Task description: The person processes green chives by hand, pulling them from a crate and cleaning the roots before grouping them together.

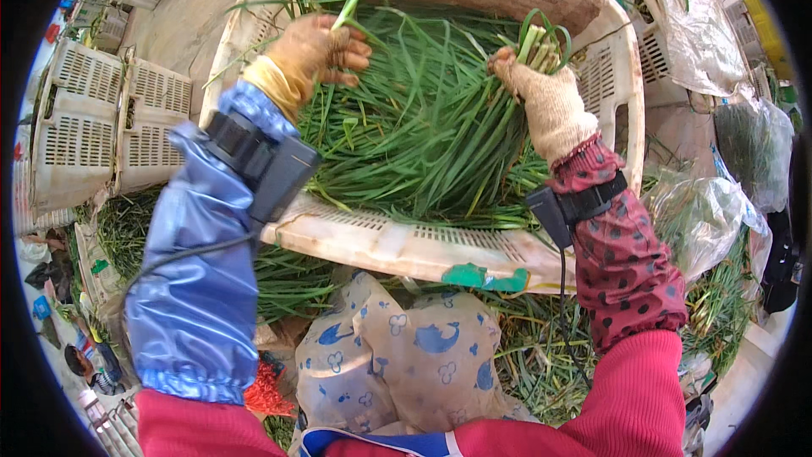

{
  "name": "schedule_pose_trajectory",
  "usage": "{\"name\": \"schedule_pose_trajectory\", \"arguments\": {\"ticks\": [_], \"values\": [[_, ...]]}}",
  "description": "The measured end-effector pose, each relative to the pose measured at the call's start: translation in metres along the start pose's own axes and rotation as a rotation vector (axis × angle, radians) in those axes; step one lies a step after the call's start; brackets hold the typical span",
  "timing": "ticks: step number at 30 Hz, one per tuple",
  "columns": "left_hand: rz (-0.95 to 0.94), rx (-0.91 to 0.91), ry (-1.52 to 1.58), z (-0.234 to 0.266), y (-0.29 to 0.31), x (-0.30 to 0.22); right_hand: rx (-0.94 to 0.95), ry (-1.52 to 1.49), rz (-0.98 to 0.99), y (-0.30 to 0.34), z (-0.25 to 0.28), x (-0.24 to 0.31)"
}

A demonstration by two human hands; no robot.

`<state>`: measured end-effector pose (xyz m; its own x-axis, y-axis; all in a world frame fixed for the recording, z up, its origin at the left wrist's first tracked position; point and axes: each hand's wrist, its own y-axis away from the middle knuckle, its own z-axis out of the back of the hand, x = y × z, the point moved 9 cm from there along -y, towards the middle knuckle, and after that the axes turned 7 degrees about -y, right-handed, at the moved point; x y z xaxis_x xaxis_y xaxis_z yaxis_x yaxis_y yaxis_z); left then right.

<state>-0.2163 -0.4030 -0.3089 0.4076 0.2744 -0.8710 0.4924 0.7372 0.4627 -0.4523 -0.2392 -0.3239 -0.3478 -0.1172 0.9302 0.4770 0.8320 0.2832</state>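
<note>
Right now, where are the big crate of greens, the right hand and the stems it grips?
Crate (364,245): head view, near wall.
Right hand (541,95): head view, middle of the glove.
Stems (538,48): head view, pale ends.

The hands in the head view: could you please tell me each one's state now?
Left hand: partly curled by a green stalk; grip cannot be told.
Right hand: closed, holding a bunch of green stalks.
</note>
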Motion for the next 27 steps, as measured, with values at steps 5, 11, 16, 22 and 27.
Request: {"name": "schedule_pose_trajectory", "arguments": {"ticks": [5, 11, 16, 22, 27], "values": [[-0.337, -0.559, 0.188, 0.08, 0.028, -0.006, 0.057, -0.048, 0.023, 0.009, -0.001, 0.002], [-0.044, -0.162, 0.084, 0.032, 0.041, -0.031, 0.075, 0.015, 0.072, 0.025, 0.0, 0.005], [0.517, 0.432, 0.0, -0.061, 0.081, 0.054, 0.374, -0.301, -0.042, 0.052, -0.045, -0.011], [0.315, 0.803, -0.184, -0.126, 0.126, 0.026, 0.922, 0.495, 0.769, 0.142, -0.113, 0.056], [0.269, 0.939, -0.116, -0.132, 0.145, 0.008, 0.705, 0.283, 0.282, 0.123, -0.085, 0.023]]}}
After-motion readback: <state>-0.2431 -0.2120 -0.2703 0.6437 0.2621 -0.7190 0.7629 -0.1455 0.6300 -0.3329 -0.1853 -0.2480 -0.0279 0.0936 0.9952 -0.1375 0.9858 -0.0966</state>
